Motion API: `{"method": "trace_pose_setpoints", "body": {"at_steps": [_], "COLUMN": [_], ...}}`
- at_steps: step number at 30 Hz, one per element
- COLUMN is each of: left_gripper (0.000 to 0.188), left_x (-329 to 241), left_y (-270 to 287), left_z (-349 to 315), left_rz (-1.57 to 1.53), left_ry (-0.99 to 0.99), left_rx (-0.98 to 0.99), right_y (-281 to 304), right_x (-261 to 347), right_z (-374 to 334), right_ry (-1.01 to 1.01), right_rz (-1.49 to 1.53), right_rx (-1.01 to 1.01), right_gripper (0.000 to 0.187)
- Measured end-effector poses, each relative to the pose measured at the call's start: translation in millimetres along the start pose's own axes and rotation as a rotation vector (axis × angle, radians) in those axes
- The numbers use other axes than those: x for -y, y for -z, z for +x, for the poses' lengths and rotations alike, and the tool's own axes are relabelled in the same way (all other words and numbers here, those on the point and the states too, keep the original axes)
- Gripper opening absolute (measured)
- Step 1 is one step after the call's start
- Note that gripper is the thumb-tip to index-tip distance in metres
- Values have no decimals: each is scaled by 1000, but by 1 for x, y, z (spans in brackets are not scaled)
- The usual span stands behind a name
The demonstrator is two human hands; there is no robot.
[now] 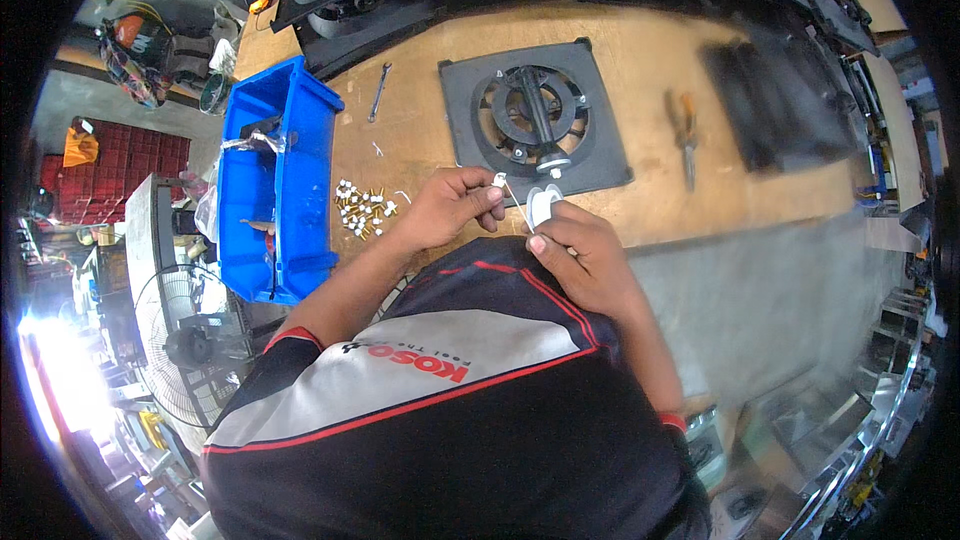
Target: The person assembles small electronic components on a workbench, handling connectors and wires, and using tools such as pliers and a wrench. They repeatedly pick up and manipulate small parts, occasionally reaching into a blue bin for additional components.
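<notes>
My left hand [455, 208] pinches a small fitting [498, 180] with white on it, just in front of the black plate; its details are too small to make out. In my right hand [580, 258] is a white spool of tape [543, 202], held between thumb and fingers. A thin white strip of tape [516, 204] runs taut between the fitting and the spool. Left of my left hand lies a loose pile of small brass fittings [362, 210], many with white ends. Beyond both hands rests a square black plate [468, 90] with a round burner and a tube [540, 110] across it.
A blue bin [312, 180] with some items inside stands at the table's left edge. On the wooden table [400, 130] lie a wrench [380, 92] and orange-handled pliers [688, 140]. Dark panels [785, 110] sit at the right. A fan [190, 345] is on the left.
</notes>
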State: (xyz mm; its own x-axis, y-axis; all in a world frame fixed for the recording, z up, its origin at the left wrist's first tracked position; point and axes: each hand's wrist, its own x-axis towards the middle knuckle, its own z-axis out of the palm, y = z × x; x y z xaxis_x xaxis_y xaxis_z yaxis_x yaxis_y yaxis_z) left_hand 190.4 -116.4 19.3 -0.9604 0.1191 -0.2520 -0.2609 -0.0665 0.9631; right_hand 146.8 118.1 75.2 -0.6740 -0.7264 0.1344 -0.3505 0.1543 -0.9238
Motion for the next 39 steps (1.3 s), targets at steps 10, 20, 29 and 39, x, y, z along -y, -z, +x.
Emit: {"method": "trace_pose_setpoints", "body": {"at_steps": [10, 20, 29, 39], "left_gripper": [22, 34, 38, 32], "left_x": [14, -65, -67, -94], "left_y": [51, -20, -21, -33], "left_z": [22, -5, 16, 18], "left_rz": [167, -288, -271, 83], "left_ry": [-27, 97, 172, 187], "left_rx": [-325, 609, 901, 795], "right_y": [11, 18, 33, 32], "right_x": [28, -10, 15, 17], "right_z": [-17, 5, -5, -8], "right_ry": [175, 33, 141, 181], "right_rz": [-23, 212, 88, -29], "right_rx": [23, -101, -85, -203], "right_gripper": [17, 38, 28, 21]}}
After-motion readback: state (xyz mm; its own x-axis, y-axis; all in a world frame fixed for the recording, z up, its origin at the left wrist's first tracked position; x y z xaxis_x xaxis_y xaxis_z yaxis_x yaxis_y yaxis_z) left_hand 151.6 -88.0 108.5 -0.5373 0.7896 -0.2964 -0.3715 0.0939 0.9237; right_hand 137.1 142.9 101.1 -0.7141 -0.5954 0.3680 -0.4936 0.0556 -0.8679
